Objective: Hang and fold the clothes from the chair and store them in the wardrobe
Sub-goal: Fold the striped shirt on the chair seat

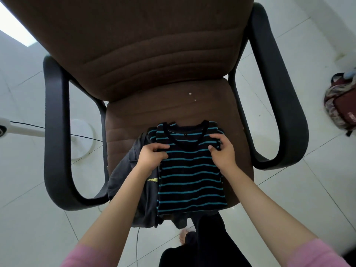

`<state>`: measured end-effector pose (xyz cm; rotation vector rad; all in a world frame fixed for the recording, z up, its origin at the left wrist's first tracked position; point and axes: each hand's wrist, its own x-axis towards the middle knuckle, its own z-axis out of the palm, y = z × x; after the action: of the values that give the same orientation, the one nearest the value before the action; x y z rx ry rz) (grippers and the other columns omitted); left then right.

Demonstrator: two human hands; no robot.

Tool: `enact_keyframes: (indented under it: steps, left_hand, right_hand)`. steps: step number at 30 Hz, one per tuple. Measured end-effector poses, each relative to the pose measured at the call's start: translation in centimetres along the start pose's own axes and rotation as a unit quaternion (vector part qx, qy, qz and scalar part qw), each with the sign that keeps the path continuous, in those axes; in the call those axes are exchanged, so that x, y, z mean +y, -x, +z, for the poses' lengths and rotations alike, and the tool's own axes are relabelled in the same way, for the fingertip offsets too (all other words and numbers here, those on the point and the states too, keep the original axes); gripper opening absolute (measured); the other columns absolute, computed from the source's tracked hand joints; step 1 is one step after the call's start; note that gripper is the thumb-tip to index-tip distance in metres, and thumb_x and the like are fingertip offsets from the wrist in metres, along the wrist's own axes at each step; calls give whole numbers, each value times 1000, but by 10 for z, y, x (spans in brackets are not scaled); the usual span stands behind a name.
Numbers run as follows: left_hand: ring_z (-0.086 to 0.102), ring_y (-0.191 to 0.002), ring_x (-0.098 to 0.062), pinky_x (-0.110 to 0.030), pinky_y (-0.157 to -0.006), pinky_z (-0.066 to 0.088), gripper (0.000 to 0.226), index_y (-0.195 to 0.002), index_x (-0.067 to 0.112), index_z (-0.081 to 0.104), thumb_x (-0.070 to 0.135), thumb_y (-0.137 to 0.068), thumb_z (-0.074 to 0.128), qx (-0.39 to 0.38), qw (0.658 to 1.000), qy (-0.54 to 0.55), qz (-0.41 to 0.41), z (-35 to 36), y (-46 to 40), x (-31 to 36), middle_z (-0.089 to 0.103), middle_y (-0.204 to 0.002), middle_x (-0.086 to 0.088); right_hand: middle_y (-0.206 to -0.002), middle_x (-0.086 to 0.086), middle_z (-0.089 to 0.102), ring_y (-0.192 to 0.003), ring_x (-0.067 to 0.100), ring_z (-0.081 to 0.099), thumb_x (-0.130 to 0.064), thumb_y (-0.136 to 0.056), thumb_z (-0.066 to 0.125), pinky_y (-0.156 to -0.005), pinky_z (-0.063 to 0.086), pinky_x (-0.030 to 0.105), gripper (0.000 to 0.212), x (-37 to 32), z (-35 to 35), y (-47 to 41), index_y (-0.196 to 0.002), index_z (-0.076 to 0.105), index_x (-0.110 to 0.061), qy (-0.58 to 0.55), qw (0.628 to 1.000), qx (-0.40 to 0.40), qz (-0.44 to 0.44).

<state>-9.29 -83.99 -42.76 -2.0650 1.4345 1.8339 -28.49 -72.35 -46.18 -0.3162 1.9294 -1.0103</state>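
A black shirt with teal stripes [190,176] lies on the brown chair seat [134,120], folded narrow with its neckline toward the backrest. My left hand [152,155] grips the shirt's left shoulder with curled fingers. My right hand [221,153] pinches the right shoulder. Under the striped shirt, a dark grey garment [134,170] with a yellow print hangs over the seat's front left edge.
The chair has a tall brown backrest [146,45] and black loop armrests on the left [55,132] and right [279,93]. On the white tiled floor stand a white fan base [82,139] at left and a red patterned backpack [341,106] at right. My foot [184,237] is below the seat.
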Motion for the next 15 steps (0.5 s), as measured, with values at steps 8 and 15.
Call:
enact_keyframes:
  steps: [8,15]
  left_hand:
    - [67,-96,-24,-32,-76,58,44,-103,17,70,-15,-77,52,-60,986,135,77,-21,49,7,67,-109,-10]
    - [70,-77,-18,-26,-66,56,30,-96,11,71,-12,-81,59,-106,945,175,256,-70,113,31,73,-88,-5]
  right_hand:
    - [-118,-8,60,-114,12,56,0,-93,55,-101,49,39,35,-32,-21,43,-106,67,-31,-46,997,-1,-65]
    - [-113,-1,67,-104,14,65,-5,-77,77,-92,55,36,38,-76,-35,140,-108,68,-27,-141,966,93,-193]
